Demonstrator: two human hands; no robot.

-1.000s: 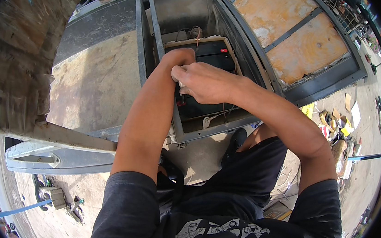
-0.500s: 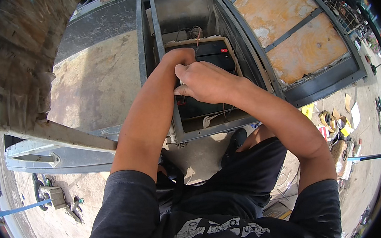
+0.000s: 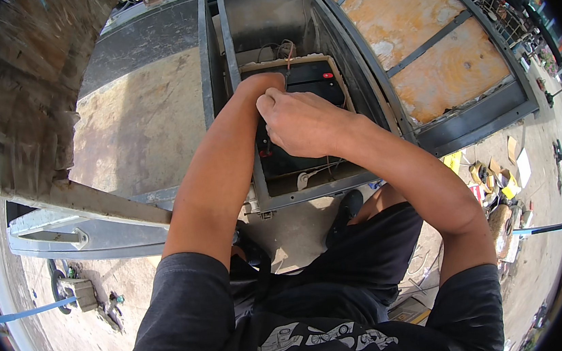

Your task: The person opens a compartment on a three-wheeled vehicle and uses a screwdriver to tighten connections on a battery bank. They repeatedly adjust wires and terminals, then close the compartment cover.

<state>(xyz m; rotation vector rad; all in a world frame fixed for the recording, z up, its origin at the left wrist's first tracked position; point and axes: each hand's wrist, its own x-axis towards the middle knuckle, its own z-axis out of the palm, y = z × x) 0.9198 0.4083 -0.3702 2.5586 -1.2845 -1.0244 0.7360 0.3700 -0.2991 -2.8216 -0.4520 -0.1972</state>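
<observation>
My right hand (image 3: 301,124) is closed, its fingers curled in front of my left wrist, over black batteries (image 3: 316,89) in an open metal box (image 3: 290,195). Whatever it may grip is hidden. Only the wrist and back of my left hand (image 3: 270,81) show; it reaches down among the batteries and its fingers are out of sight behind the right hand. A red cap (image 3: 328,75) sits on the far battery, right of my left hand. Thin wires (image 3: 290,50) rise at the far side, and a pale cable end (image 3: 303,180) lies at the near side.
The box's lid (image 3: 431,43), with weathered wooden panels, is swung out to the right. Left is a flat worn panel (image 3: 145,121) in a metal frame, with a pale metal bar (image 3: 113,208) nearer me. Scraps and packets (image 3: 501,183) litter the ground at the right.
My right hand has turned slightly, and its thumb is now tucked in closer to the fingers. My left arm stays nearly in place; the view has shifted a little.
</observation>
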